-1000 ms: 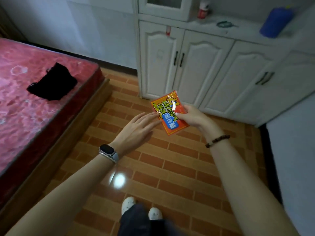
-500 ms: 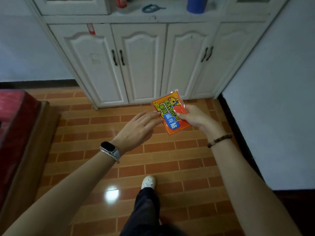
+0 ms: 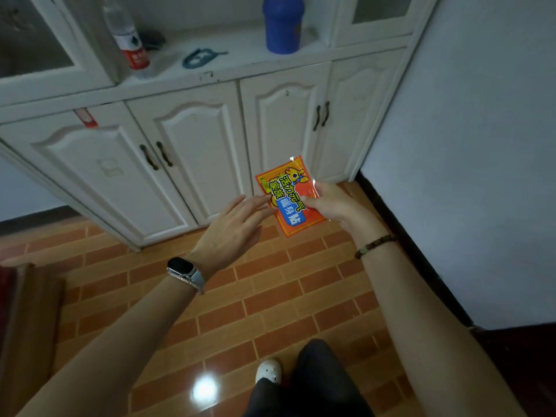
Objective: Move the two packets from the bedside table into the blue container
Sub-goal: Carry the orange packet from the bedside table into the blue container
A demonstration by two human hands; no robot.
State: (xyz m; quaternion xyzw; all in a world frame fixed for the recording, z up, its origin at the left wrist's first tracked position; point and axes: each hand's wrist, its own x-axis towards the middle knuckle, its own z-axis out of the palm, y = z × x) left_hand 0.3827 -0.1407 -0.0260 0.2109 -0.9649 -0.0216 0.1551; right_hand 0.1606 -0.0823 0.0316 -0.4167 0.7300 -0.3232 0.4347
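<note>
My right hand point(image 3: 334, 206) pinches an orange packet point(image 3: 288, 195) with yellow and blue print, held in the air in front of the white cabinet doors. Whether a second packet lies behind it I cannot tell. My left hand point(image 3: 231, 233) is flat with fingers apart, its fingertips touching the packet's left edge. The blue container point(image 3: 282, 25) stands upright on the cabinet's shelf, above and slightly left of the packet, well apart from both hands.
A white cabinet point(image 3: 186, 164) with handled doors fills the far side. On its shelf stand a clear bottle point(image 3: 128, 37) and a blue-grey ring-shaped object point(image 3: 200, 57). A pale wall point(image 3: 466, 145) closes the right. A bed corner point(image 3: 18, 296) shows at the left.
The view has swung right and closer to the cabinet, so the blue container now appears larger and nearly above the packet. Both hands keep their hold and pose.
</note>
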